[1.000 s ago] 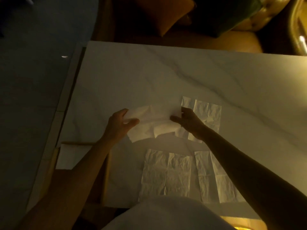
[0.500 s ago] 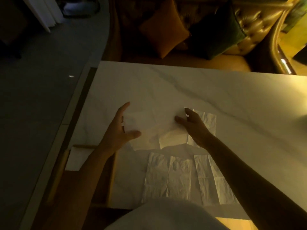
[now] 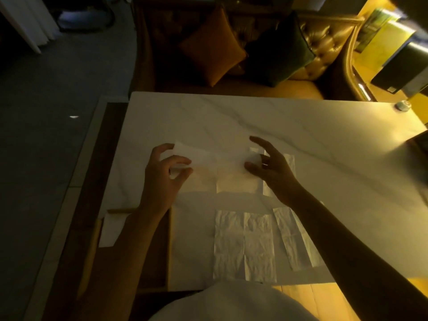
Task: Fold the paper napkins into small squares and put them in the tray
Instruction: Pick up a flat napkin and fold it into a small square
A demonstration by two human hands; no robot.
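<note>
Nearest the person, at six o'clock, two unfolded napkins lie flat on the white table: a wide creased napkin and, just beside it at its three o'clock, a narrower napkin partly under the right forearm. At eight o'clock sits the wooden tray, off the table's left edge, holding what looks like one folded square; the left forearm crosses over most of it, so its contents cannot be fully counted.

Further out, at the centre, lies the napkin being folded. The left hand pinches its left end between thumb and fingertips, lifting that edge off the table. The right hand is at the right end with fingers spread and curled; whether it actually pinches the paper or only hovers against it cannot be told in this dim light. Beyond the right hand, a fourth napkin peeks out, mostly hidden by the hand.

To fold well, the judgement is that the far edge should be brought down onto the near edge with corners matched at both ends, then the crease pressed flat with the fingertips before the next fold; thin paper like this will likely skew or tear if pulled taut unevenly.

At twelve o'clock, past the table, cushions on a sofa sit in deep shadow. The low yellow light blurs the napkin's edges, so its exact fold state is hard to make out.
</note>
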